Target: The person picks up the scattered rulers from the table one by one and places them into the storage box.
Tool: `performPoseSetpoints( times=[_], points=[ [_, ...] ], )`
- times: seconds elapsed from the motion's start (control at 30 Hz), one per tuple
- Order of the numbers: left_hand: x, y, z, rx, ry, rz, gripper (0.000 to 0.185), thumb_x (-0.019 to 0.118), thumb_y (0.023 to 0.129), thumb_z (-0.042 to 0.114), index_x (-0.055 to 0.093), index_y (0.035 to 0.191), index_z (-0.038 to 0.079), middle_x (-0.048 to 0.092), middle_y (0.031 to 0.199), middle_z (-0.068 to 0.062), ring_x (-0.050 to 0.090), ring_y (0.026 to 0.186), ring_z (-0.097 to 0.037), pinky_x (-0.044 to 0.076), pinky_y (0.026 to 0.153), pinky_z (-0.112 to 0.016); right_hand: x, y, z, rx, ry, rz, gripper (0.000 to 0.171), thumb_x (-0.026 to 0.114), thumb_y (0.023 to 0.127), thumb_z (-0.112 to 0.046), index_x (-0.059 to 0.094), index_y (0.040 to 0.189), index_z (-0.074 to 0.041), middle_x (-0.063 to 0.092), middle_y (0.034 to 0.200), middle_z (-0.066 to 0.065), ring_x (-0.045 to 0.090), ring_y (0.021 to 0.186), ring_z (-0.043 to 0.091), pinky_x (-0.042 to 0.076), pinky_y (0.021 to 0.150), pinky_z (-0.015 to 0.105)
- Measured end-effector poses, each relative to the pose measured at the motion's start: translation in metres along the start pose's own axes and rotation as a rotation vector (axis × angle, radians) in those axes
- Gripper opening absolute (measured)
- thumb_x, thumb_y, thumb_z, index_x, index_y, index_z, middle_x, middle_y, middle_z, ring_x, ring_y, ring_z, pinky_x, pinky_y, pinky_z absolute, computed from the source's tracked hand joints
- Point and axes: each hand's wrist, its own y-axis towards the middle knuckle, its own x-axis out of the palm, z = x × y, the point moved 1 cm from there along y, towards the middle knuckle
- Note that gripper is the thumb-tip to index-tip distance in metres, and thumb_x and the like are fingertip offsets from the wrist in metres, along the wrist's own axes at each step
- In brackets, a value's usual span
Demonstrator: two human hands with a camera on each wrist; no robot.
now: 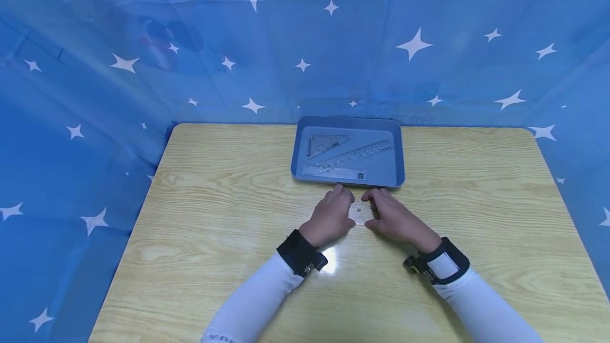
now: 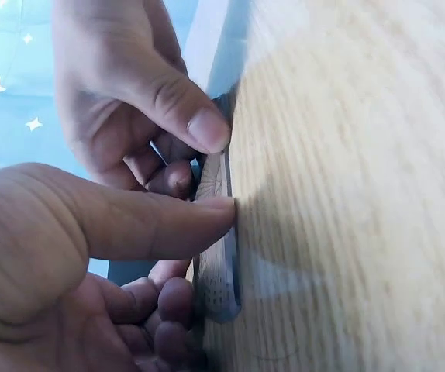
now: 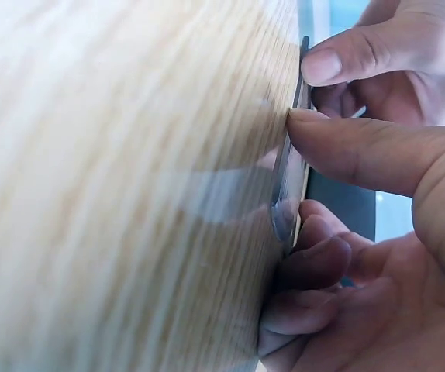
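A small clear plastic measuring piece (image 1: 359,213) with printed marks stands on its edge on the wooden table (image 1: 214,200), just in front of a blue tray (image 1: 396,152). My left hand (image 1: 345,206) pinches its left end and my right hand (image 1: 374,208) pinches its right end. In the left wrist view my left hand's thumb (image 2: 168,221) presses the clear piece (image 2: 219,271) and the curled fingers sit behind it. The right wrist view shows my right hand's thumb (image 3: 346,147) on the same piece (image 3: 291,178), with fingers curled under it.
The blue tray holds a clear set square (image 1: 324,144), a long ruler (image 1: 357,155) lying at a slant and a straight ruler (image 1: 333,172). Blue star-printed cloth (image 1: 95,68) walls in the table on three sides.
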Motion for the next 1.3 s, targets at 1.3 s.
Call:
performPoseSetpoints(
  times=[1.3],
  points=[
    [-0.004,0.007,-0.001,0.073,0.050,-0.028,0.045,0.085,0.081,0.011,0.067,0.121,0.004,0.062,0.119,-0.007,0.059,0.113,-0.024,0.052,0.095,-0.032,0.002,-0.001,0.006,0.010,-0.009,0.042,0.050,0.083,0.084,-0.006,0.056,0.124,0.003,0.051,0.099,0.009,0.048,0.091,0.021,0.044,0.076,0.035]
  ],
)
